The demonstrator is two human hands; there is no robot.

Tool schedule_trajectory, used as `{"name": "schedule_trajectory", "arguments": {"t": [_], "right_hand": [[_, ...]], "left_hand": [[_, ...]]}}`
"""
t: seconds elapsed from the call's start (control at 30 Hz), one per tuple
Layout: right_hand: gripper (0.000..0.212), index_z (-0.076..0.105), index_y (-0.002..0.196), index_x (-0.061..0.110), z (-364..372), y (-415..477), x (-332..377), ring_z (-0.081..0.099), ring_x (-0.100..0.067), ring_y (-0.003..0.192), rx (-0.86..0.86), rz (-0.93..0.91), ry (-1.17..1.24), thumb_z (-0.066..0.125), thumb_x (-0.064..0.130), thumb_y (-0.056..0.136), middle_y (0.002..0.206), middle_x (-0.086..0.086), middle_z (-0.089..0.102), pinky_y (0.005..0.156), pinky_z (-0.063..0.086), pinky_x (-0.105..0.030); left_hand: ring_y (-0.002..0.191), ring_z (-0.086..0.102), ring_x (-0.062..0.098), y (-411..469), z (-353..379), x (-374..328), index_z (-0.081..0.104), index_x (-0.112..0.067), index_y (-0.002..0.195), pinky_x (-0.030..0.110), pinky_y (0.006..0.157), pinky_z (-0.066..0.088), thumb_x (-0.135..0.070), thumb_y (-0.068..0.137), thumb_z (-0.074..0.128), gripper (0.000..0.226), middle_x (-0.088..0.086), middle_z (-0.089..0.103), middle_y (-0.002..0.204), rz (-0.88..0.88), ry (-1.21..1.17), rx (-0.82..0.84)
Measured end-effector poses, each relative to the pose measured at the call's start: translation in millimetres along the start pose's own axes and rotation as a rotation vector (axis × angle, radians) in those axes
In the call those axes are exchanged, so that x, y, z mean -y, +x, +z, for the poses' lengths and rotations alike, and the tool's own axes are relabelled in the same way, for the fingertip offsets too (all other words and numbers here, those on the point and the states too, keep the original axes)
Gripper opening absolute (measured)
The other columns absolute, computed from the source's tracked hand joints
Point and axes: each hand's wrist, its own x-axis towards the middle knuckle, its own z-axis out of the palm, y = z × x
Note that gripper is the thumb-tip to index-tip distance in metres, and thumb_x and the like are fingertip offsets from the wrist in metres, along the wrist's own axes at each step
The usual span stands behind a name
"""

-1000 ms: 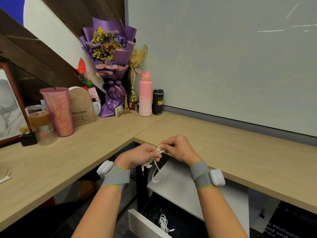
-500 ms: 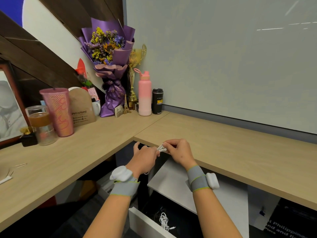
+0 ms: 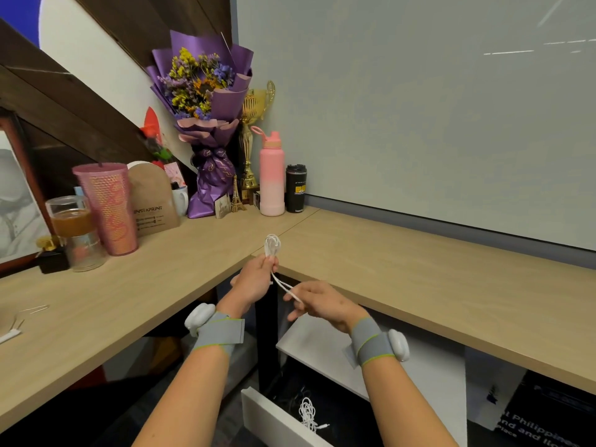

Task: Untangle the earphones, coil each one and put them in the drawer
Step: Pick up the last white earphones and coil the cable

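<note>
My left hand (image 3: 254,280) grips a coiled loop of white earphones (image 3: 272,246), and the loop sticks up above my fingers over the desk's inner corner. A doubled strand of the same cable runs down and right to my right hand (image 3: 322,304), which pinches its end. Below, the white drawer (image 3: 267,421) stands open under the desk. Inside it lies another white earphone bundle (image 3: 308,414) on dark contents.
An L-shaped wooden desk (image 3: 419,279) wraps around me. At its back corner stand a purple bouquet (image 3: 206,124), a gold trophy (image 3: 253,140), a pink bottle (image 3: 272,175) and a black tumbler (image 3: 295,188). A pink cup (image 3: 108,208) and a glass jar (image 3: 75,232) stand at left.
My left hand has risen with the coiled loop sticking up. My right hand has dropped down and right, drawing the cable's tail taut between the hands.
</note>
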Motion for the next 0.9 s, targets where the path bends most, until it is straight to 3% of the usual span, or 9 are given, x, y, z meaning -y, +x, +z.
{"name": "schedule_trajectory", "arguments": {"t": [0.1,0.23,0.33,0.43,0.6,0.73,0.83,0.9], "right_hand": [[0.028,0.062,0.092,0.01,-8,-3,19,0.055,-0.007,0.045,-0.025,0.008,-0.02,0.039,0.023,0.101,0.064,0.002,0.04,0.058,0.046,-0.021],[0.034,0.06,0.107,-0.01,-11,-9,47,0.044,-0.008,0.049,-0.028,-0.03,-0.218,0.044,0.019,0.099,0.06,-0.002,0.04,0.056,0.052,-0.019],[0.022,0.068,0.101,-0.002,-16,-13,64,0.045,-0.008,0.054,-0.082,-0.167,-0.465,0.054,0.014,0.094,0.06,-0.001,0.051,0.056,0.046,-0.017],[0.01,0.074,0.09,0.008,-24,-7,70,0.054,-0.009,0.063,-0.262,-0.296,-0.543,0.068,0.013,0.084,0.072,0.0,0.064,0.071,0.05,-0.026],[0.014,0.076,0.089,0.005,-37,6,49,0.058,-0.002,0.064,-0.341,-0.283,-0.429,0.076,0.01,0.075,0.077,-0.001,0.069,0.069,0.049,-0.013],[0.01,0.071,0.088,-0.005,-40,6,14,0.059,-0.007,0.064,-0.335,-0.147,0.074,0.068,-0.001,0.08,0.069,0.001,0.07,0.062,0.049,-0.015],[0.015,0.068,0.079,0.003,-32,3,-11,0.045,-0.012,0.061,-0.297,-0.081,0.362,0.057,-0.003,0.087,0.064,-0.006,0.06,0.057,0.038,-0.017],[0.016,0.068,0.079,0.001,-27,0,-17,0.044,-0.01,0.058,-0.291,-0.103,0.463,0.056,-0.002,0.089,0.064,-0.005,0.06,0.051,0.037,-0.013]], "left_hand": [[0.076,0.05,0.022,0,-4,10,0.051,-0.025,0.068,0.041,0.088,0.036,-0.029,0.102,0.033,0.039,-0.01,0.051,0.069,0.01,0.114,0.026],[0.097,0.057,0.02,-5,2,9,0.049,-0.033,0.073,0.044,0.103,0.031,-0.031,0.102,0.028,0.036,-0.011,0.055,0.081,0.033,0.393,0.104],[0.104,0.055,0.018,-11,10,5,0.055,-0.029,0.087,0.047,0.107,0.014,-0.029,0.101,0.024,0.034,-0.008,0.058,0.086,0.079,0.616,0.176],[0.103,0.051,0.016,-18,14,2,0.052,-0.033,0.09,0.049,0.109,0.006,-0.012,0.092,0.03,0.031,-0.011,0.06,0.088,0.194,0.724,0.272],[0.093,0.04,0.008,-25,18,-7,0.056,-0.035,0.088,0.042,0.105,0.003,-0.019,0.096,0.037,0.026,-0.015,0.05,0.073,0.376,0.729,0.358],[0.091,0.044,0.006,-28,16,-16,0.054,-0.039,0.084,0.034,0.099,0.007,-0.024,0.098,0.032,0.03,-0.018,0.051,0.072,0.387,0.624,0.353],[0.078,0.049,-0.002,-26,18,-18,0.054,-0.041,0.074,0.031,0.1,0.019,-0.024,0.099,0.034,0.036,-0.019,0.054,0.069,0.321,0.465,0.332],[0.07,0.052,0.0,-23,22,-16,0.061,-0.032,0.081,0.032,0.1,0.035,-0.025,0.099,0.035,0.032,-0.013,0.058,0.072,0.223,0.324,0.317]]}}
